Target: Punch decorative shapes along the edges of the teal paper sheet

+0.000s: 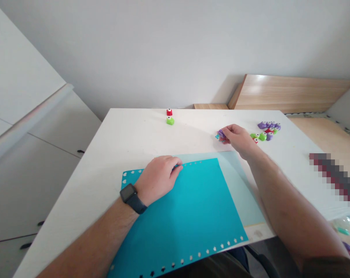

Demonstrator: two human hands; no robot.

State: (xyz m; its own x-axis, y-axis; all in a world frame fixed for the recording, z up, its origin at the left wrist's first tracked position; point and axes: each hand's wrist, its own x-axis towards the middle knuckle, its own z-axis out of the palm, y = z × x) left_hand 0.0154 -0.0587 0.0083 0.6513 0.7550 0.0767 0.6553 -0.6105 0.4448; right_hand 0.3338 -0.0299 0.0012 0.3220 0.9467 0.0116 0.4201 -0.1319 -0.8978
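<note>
A bright blue sheet (192,204) lies in front of me, with small star and heart holes along its edges. My left hand (160,177), wearing a dark watch (132,197), lies over the sheet's far edge, thumb and fingers closed on that edge. Farther right, my right hand (238,139) is closed around a small purple piece (221,134) just above the table. Bits of teal show beside that piece; its exact kind is partly hidden by my fingers. A red eyed figure (169,112) and a green eyed figure (170,121) stand near the table's back edge.
Several purple, red and green eyed figures (269,125) cluster right of my right hand. A pale blue sheet (247,193) lies under the bright one on the white table (105,154). White cabinets (47,162) stand left; a wooden panel (287,92) is behind right.
</note>
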